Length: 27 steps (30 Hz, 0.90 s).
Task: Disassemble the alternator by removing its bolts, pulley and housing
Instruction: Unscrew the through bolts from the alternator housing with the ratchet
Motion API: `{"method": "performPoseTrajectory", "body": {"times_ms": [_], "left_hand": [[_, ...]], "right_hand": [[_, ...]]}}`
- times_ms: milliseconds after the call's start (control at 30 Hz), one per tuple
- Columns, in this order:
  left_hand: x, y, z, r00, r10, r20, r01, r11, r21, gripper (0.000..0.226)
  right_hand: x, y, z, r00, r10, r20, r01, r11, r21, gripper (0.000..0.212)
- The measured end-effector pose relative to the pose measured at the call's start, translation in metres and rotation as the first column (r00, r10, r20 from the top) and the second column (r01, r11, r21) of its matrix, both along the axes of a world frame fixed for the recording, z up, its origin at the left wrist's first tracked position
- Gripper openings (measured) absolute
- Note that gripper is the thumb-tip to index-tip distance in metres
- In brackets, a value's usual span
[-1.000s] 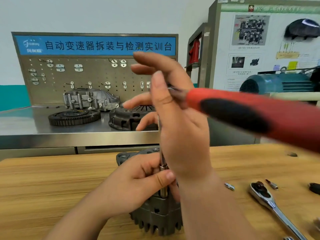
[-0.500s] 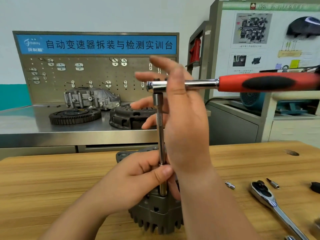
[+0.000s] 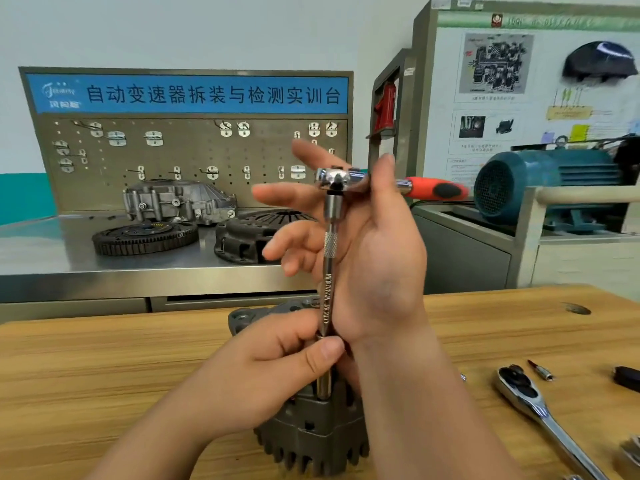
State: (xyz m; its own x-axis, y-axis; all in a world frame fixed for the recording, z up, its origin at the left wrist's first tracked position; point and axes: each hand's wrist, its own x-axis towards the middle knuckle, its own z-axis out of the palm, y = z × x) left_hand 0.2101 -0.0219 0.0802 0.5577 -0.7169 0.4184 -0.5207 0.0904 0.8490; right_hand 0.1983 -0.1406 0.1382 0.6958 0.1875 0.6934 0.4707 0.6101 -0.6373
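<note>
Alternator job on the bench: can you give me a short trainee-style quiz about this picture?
1. True or false: the left hand grips the metal bar just above the alternator.
2. What colour is the handle of the wrench on top of that bar? A blue, B red, C yellow.
3. Fill in: a second wrench lies on the wooden ____, to the person's right.
Key: 1 true; 2 B; 3 table.

Grey finned alternator upright on wooden table
</note>
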Motion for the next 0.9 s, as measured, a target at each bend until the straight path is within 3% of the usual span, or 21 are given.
{"method": "performPoseTrajectory", "body": {"times_ms": [67,167,267,333,367,467,600,700,767,833,900], "left_hand": [[0.002,0.002,-0.001,1.000,0.019,-0.003,-0.019,1.000,0.011,0.026],[0.005,0.003,-0.005,0.999,0.036,0.014,-0.036,0.999,0.013,0.029],[0.005,0.000,-0.006,0.999,0.042,0.016,-0.042,0.999,0.020,0.027],[0.003,0.000,-0.006,0.999,0.032,0.001,-0.032,0.999,0.012,0.022],[0.003,0.000,-0.006,0.999,0.035,0.010,-0.035,0.999,0.012,0.020],[0.003,0.000,-0.004,0.998,0.053,0.018,-0.053,0.998,0.017,0.021],[0.005,0.003,-0.007,0.995,0.085,0.044,-0.087,0.996,0.033,0.026],[0.007,0.005,-0.007,0.995,0.096,0.021,-0.097,0.994,0.047,0.034],[0.005,0.004,-0.005,0.999,0.045,-0.012,-0.045,0.998,0.036,0.035],[0.004,0.002,-0.004,0.999,0.039,-0.022,-0.038,0.999,0.033,0.034],[0.005,0.002,-0.005,0.998,0.064,0.010,-0.064,0.997,0.030,0.031]], "right_hand": [[0.000,0.003,-0.001,1.000,-0.028,-0.002,0.028,1.000,-0.009,0.063],[-0.003,0.008,-0.002,0.949,-0.279,0.149,0.283,0.959,-0.006,0.046],[-0.010,0.007,0.001,0.691,-0.570,0.444,0.620,0.783,0.040,0.026],[-0.012,0.006,0.001,0.505,-0.640,0.579,0.774,0.633,0.024,0.025],[-0.011,0.007,0.000,0.498,-0.644,0.580,0.783,0.622,0.018,0.024],[-0.013,0.012,0.002,0.809,-0.471,0.352,0.503,0.864,0.002,0.025],[-0.006,0.006,0.001,0.965,-0.234,0.120,0.228,0.972,0.060,0.047],[-0.001,0.005,-0.002,0.991,-0.131,0.013,0.131,0.991,0.014,0.063],[-0.001,0.008,-0.003,0.988,-0.156,0.017,0.156,0.988,-0.010,0.064],[-0.004,0.009,-0.003,0.960,-0.259,0.105,0.262,0.965,-0.015,0.052],[-0.009,0.008,0.002,0.861,-0.430,0.270,0.445,0.895,0.006,0.036]]}}
